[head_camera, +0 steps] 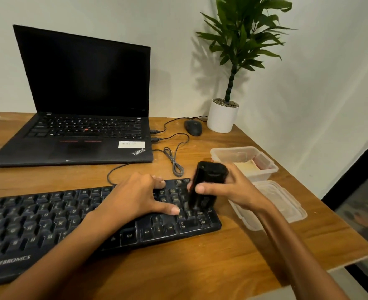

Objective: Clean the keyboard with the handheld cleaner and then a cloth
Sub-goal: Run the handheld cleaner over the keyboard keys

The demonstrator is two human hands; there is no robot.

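Keyboard (48, 224) on desk (200, 267) before me, laptop (81, 105) behind. Mouse (193, 127) right of laptop, potted plant (222, 118) right of mouse. Right of keyboard, container (228, 153) behind lid (287, 204). My right hand (237, 189) holds cleaner (207, 180) on keyboard's right end, my left hand (135, 195) beside

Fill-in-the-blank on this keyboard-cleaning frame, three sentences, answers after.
The right hand grips the black handheld cleaner, its lower end on the ____ end of the black wired keyboard.
The left hand rests on the keyboard and holds ____.
The black corded mouse lies beside the ____ round plant pot.
Missing words: right; nothing; white.
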